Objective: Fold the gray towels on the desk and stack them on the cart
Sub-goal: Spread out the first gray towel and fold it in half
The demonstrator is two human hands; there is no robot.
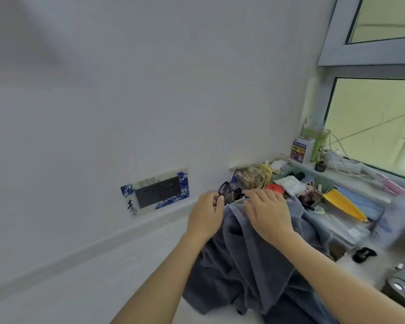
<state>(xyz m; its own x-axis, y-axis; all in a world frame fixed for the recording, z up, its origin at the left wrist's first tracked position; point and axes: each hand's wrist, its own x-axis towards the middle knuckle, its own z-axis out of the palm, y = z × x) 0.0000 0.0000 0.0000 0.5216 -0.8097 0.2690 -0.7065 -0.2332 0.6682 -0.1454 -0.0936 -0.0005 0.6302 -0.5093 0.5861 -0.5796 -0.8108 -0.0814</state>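
Note:
A dark gray towel point(248, 265) hangs in loose folds in front of me, its top edge raised near the cluttered back of the desk. My left hand point(206, 216) pinches the towel's top left corner with curled fingers. Further right along that top edge, my right hand point(267, 211) grips the cloth, fingers bent over it. The lower part of the towel drapes down onto the white desk point(358, 270). No cart is in view.
Black eyeglasses point(227, 191) lie just behind my hands. Packets, a red lid point(276, 189) and a yellow folder point(344, 204) crowd the desk's back. A blue-framed wall socket point(157, 191) is to the left. A window sill holds a box point(301, 149) and cables.

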